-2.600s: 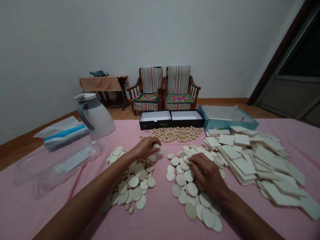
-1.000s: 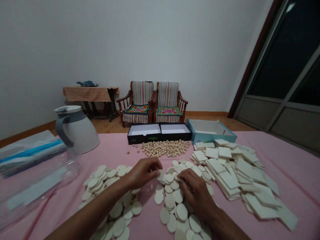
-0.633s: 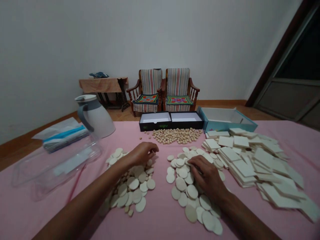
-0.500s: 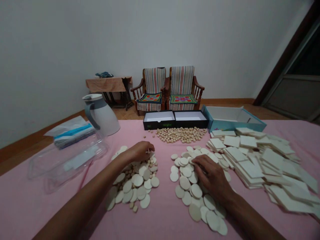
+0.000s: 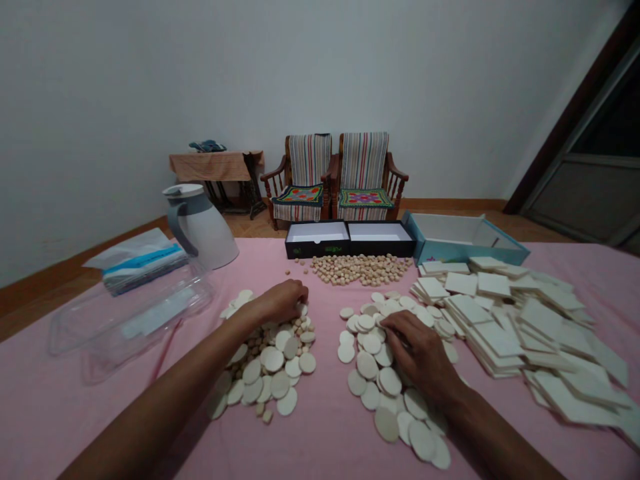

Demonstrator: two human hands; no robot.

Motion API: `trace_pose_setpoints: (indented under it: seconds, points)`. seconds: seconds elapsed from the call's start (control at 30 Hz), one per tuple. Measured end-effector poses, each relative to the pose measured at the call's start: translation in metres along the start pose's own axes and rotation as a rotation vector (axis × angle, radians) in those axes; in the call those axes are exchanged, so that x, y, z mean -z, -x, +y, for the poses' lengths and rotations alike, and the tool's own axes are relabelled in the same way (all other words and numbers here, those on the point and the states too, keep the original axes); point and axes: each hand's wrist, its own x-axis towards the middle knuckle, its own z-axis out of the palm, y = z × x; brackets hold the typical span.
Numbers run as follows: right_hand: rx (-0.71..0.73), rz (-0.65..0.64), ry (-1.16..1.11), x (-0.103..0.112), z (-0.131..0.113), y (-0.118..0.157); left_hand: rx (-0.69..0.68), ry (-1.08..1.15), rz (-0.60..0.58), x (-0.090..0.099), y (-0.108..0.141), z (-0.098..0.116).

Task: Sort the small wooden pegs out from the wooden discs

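My left hand (image 5: 280, 302) rests palm down at the far edge of a heap of cream discs and small round pellets (image 5: 274, 361), its fingertips curled among them. Whether it holds a piece is hidden. My right hand (image 5: 419, 357) lies flat over a second spread of larger cream discs (image 5: 371, 383), fingers touching them and holding nothing visible. To its right sit stacks of cream square tiles (image 5: 493, 327). Beyond both hands lies a heap of small round pellets (image 5: 361, 270).
A pink cloth (image 5: 320, 440) covers the table. At its far edge stand open black box halves (image 5: 350, 240) and an open blue box (image 5: 463, 241). On the left are a white jug (image 5: 203, 233), a clear plastic container (image 5: 133, 327) and a wrapped packet (image 5: 145, 267).
My left hand has moved back from the gap between the heaps onto the left heap's far edge. The disc it held earlier is no longer visible. My right hand stays on its discs, and the view has swung slightly.
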Motion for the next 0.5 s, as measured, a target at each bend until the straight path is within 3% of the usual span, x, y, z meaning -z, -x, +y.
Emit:
trace_pose_setpoints:
  seconds: [0.2, 0.3, 0.4, 0.5]
  points:
    - [0.000, -0.002, -0.005, 0.003, -0.002, -0.001, -0.003, 0.206, 0.063, 0.008, -0.001, -0.009]
    - [0.005, -0.004, -0.003, 0.004, -0.002, -0.001, -0.047, 0.314, 0.064, 0.007, -0.002, 0.002]
    - [0.010, 0.002, -0.002, 0.003, -0.002, -0.001, -0.157, 0.421, -0.010, 0.006, -0.002, 0.021]
    - [0.013, 0.013, -0.004, 0.003, -0.002, -0.002, -0.176, 0.386, -0.003, 0.010, -0.002, 0.024]
